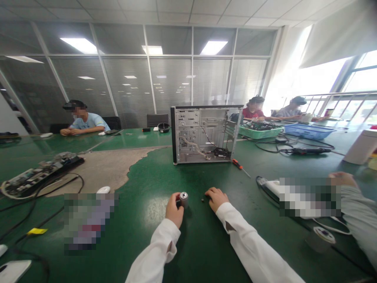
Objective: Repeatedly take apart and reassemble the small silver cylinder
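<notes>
The left hand is closed around a short grey metal cylinder, thumb and fingers bearing on its side. The cylinder is upright in front of the wearer; this side grip appears to steady it while leaving the silver top exposed. Whether its base touches the table is not discernible. The right hand is lowered with bent fingers beside a tiny dark piece, which lies apart from the cylinder. Whether anything is pinched under those fingertips cannot be told.

Beyond the hands, an open silver computer case with a black front panel stands upright on the green tabletop; its open side faces the wearer, presumably for access to the wiring. An orange-and-black-handled screwdriver lies near its lower right corner, convenient to reach. Farther right are a green plastic basket of cables and a blue plastic basket. A similar cylinder stands near a co-worker's grey sleeve.
</notes>
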Demonstrator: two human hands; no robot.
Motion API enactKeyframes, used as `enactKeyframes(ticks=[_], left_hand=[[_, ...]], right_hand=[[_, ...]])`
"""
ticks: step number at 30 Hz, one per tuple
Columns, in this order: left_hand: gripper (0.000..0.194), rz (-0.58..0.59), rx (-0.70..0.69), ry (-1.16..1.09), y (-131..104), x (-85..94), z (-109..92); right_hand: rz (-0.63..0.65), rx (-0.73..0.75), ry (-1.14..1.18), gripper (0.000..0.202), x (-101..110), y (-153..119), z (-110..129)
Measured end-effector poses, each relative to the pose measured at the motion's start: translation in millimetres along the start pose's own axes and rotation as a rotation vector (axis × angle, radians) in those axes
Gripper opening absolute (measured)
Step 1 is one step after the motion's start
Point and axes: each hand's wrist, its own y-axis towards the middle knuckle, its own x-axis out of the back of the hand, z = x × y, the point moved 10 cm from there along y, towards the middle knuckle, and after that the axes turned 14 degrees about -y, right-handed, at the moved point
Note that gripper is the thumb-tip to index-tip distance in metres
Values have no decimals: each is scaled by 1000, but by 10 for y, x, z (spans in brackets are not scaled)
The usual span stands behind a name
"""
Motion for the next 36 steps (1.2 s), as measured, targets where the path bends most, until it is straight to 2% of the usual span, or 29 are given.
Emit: enactKeyframes(ticks=[11, 14, 16, 18, 21, 25, 28, 32, 34, 36], left_hand=[[44, -8, 0, 5, -2, 6, -1], [44, -12, -18, 7, -8, 8, -21], [45, -17, -27, 0, -11, 13, -25], [44, -9, -23, -32, -14, 3, -16], [45, 31, 5, -126, -24, -55, 3], [47, 106, 66, -285, -61, -183, 14], [48, 136, 103, -317, -83, -246, 31], [45, 115, 101, -252, -66, -236, 77], [44, 91, 97, -219, -48, -212, 104], [43, 78, 90, -200, -35, -199, 114]], right_hand=[[-15, 8, -5, 38, -10, 4, 1], [-151, -16, 71, 46, 152, -39, 34], [-302, 66, 173, 48, 341, -135, 191], [-402, 227, 288, 48, 498, -278, 437], [-415, 398, 391, 53, 590, -453, 738], [-373, 488, 392, 43, 580, -520, 892], [-353, 496, 372, 35, 582, -525, 872], [-346, 411, 292, 32, 639, -621, 702], [-346, 355, 215, 32, 668, -714, 526], [-335, 281, 119, 31, 680, -807, 242]])
